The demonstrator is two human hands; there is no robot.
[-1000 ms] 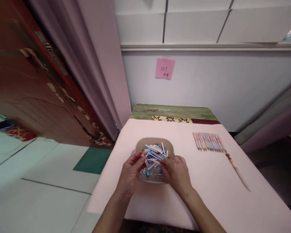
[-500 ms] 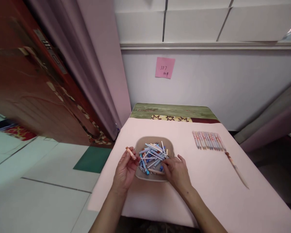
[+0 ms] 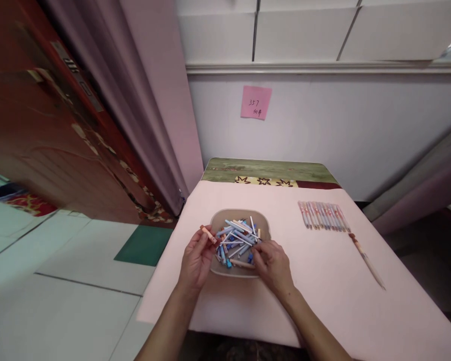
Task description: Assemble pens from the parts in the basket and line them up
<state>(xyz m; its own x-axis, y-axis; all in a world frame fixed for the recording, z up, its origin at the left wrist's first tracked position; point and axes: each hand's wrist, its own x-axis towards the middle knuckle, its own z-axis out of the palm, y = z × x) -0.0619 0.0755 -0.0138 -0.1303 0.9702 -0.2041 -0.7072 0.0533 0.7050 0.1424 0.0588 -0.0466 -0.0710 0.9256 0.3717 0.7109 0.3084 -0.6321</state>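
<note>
My left hand (image 3: 197, 258) is closed around a short peach pen cap (image 3: 209, 234) with a brown end, held above the left rim of a beige plastic tub (image 3: 233, 273). Loose pen parts (image 3: 237, 239) fill the tub: blue barrels, thin white refills, blue caps and some peach and brown pieces. My right hand (image 3: 273, 263) reaches over the tub's right rim, with thumb and fingers pinched together at the parts. Whatever lies between those fingertips is hidden.
A row of pens (image 3: 324, 216) lies at the back right of the pink-covered table (image 3: 319, 311). One peach and brown pen (image 3: 368, 263) lies slantwise in front of it. A wall with a pink note (image 3: 256, 103) stands behind; a red-brown door (image 3: 60, 125) is at left.
My left hand has shifted slightly to the right with the pen cap, nearer the tub's parts. My right hand stays at the tub's right side, its fingers drawn in more closely.
</note>
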